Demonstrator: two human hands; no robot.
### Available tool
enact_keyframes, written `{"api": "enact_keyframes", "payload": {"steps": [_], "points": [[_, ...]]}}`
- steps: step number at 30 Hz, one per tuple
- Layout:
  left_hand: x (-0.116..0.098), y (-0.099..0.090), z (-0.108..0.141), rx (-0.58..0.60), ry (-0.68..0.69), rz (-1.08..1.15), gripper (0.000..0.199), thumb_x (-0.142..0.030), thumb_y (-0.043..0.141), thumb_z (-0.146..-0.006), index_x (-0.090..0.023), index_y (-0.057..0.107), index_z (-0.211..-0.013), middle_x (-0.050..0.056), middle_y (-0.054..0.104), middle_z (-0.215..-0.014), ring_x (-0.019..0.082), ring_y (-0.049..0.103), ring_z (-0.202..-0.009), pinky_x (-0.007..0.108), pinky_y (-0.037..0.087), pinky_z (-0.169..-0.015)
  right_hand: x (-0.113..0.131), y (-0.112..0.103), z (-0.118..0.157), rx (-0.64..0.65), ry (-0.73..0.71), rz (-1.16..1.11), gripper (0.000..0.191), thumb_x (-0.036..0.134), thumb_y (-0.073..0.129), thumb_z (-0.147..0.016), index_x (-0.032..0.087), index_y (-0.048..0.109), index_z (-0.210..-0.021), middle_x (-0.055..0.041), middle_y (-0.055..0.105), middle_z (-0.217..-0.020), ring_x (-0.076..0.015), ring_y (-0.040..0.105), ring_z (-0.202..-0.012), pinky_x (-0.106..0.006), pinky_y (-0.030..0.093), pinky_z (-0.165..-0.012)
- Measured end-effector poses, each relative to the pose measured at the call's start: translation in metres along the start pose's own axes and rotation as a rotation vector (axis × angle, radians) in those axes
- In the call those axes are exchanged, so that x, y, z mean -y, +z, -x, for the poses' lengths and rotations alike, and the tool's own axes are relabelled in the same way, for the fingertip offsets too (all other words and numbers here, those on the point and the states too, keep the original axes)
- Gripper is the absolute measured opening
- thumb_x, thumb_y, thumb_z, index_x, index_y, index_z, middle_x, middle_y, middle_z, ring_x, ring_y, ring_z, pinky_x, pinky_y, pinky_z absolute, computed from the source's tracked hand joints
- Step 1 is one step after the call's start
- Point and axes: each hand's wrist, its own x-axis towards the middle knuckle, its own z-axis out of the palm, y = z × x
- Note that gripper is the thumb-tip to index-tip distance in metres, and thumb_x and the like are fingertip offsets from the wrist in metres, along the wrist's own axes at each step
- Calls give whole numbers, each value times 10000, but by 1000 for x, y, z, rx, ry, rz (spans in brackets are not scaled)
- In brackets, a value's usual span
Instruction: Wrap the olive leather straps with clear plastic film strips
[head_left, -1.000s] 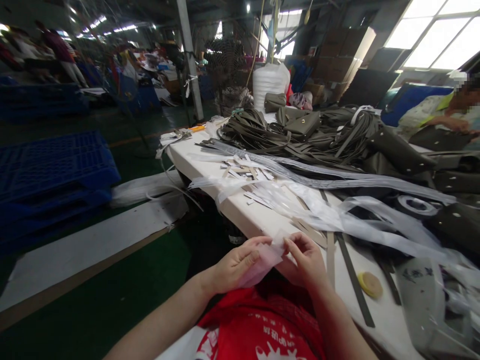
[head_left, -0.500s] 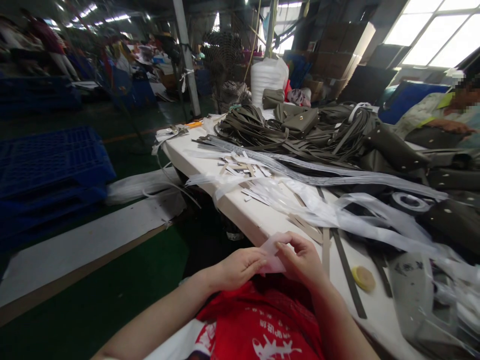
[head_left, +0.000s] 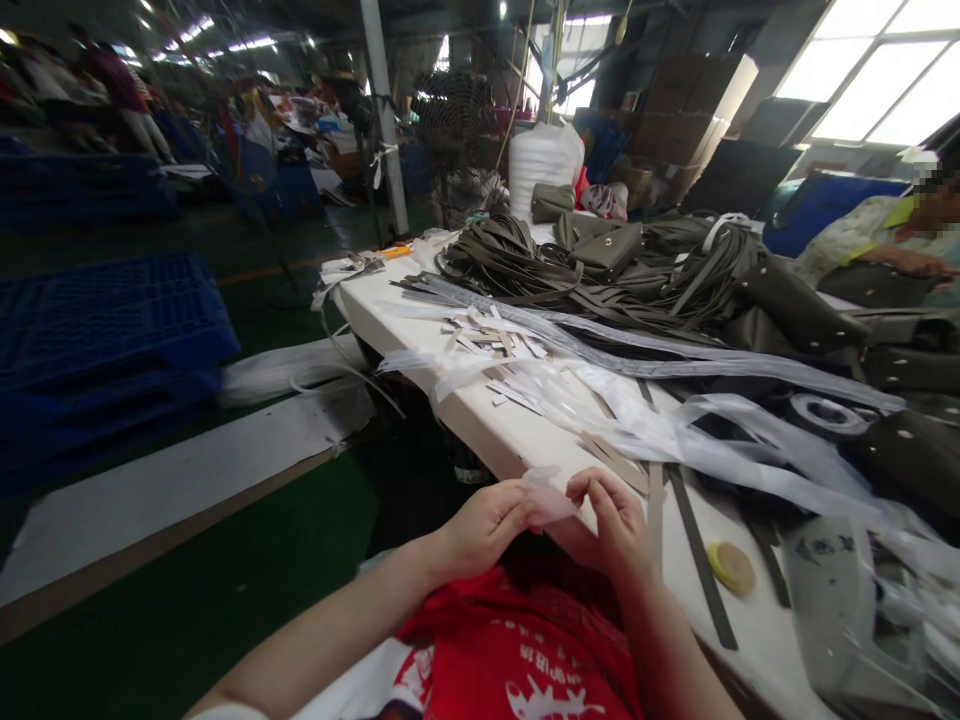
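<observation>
- Blue pallets [head_left: 112, 310], stacked on the green floor [head_left: 300, 540]
- Long pale board [head_left: 187, 480], lying near the pallets
- Upright pole [head_left: 385, 120], white tie around it
- Fan [head_left: 454, 120], right of the pole
- White roll [head_left: 541, 172], upright behind the dark straps [head_left: 517, 262]
- Boxes [head_left: 675, 115], stacked, left of the window [head_left: 877, 80]
- Person [head_left: 847, 240] at far right, a hand on a dark pouch [head_left: 877, 284]
- Yellow-edged roll [head_left: 731, 567], on the table [head_left: 480, 420]

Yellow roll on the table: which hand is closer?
Right. The right hand is off to the roll's left in view, with a dark strip between them. The left hand is farther left, fingers on a thin pale sheet.
</observation>
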Motion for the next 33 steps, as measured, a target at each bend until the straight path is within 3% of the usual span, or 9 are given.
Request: {"api": "enact_keyframes", "payload": {"steps": [5, 9, 13, 17, 19, 21, 24, 27, 33], "points": [[8, 0, 0, -63, -18, 15, 502, -475, 327, -1008, -149, 668, -836, 85, 671, -890, 197, 600, -857, 303, 461, -844, -1, 0, 7, 149, 33, 70, 192, 396, 657, -838, 213, 714, -818, -35, 674, -765, -193, 593, -730, -288, 460, -691], [8, 4, 2, -58, -44, 82, 549, -521, 318, -999, -140, 685, -856, 87, 674, -881, 195, 609, -833, 293, 470, -818, -7, 6, 8, 71, 66, 120, 250, 391, 666, -827, 194, 685, -674, -9, 625, -620, -149, 533, -594, -263, 430, -606], [15, 8, 3, -155, -70, 199, 551, -521, 337, -997, -116, 706, -941, 102, 698, -897, 216, 636, -880, 331, 475, -889, -12, 9, 8, 13, 108, 70, 298, 420, 707, -781, 182, 628, -620, 9, 588, -574, -127, 484, -550, -243, 398, -549], [19, 6, 2, -281, -101, 269, 501, -518, 405, -980, -128, 708, -1066, 127, 702, -1093, 240, 623, -1049, 350, 450, -981, -18, 8, 8, -44, 144, 7, 332, 431, 721, -768, 188, 563, -608, 23, 551, -571, -119, 463, -552, -238, 385, -546], [18, 3, 1, -355, -137, 367, 490, -538, 437, -960, -139, 713, -1026, 121, 711, -1048, 222, 643, -994, 326, 484, -923, -20, 5, 8, -51, 149, 30, 331, 441, 708, -780, 190, 561, -622, 22, 547, -580, -123, 466, -560, -242, 387, -554], [17, -2, 0, -398, -214, 469, 487, -571, 475, -928, -138, 694, -953, 91, 708, -833, 174, 651, -768, 273, 516, -722, -20, 3, 8, -29, 141, 93, 294, 437, 689, -796, 188, 601, -668, 5, 589, -624, -141, 508, -604, -252, 416, -599], [19, -9, -3, -420, -306, 501, 534, -647, 495, -875, -136, 632, -800, -26, 509, -500, 81, 437, -418, 200, 331, -426, -15, 2, 7, 26, 113, 173, 254, 431, 659, -819, 185, 661, -753, -33, 661, -730, -177, 575, -702, -276, 459, -681], [24, -12, -7, -431, -311, 468, 627, -747, 449, -829, -151, 557, -667, -89, 329, -418, 47, 248, -346, 205, 174, -384, -8, 4, 6, 68, 85, 194, 255, 432, 637, -841, 187, 682, -787, -47, 684, -782, -192, 605, -757, -284, 475, -717], [28, -9, -7, -305, -246, 238, 587, -652, 721, -690, -170, 424, -536, -79, 335, -498, 49, 268, -457, 207, 175, -444, -6, 4, 5, 71, 81, 198, 218, 399, 646, -839, 193, 671, -776, -28, 693, -768, -180, 618, -741, -275, 484, -724]]}}
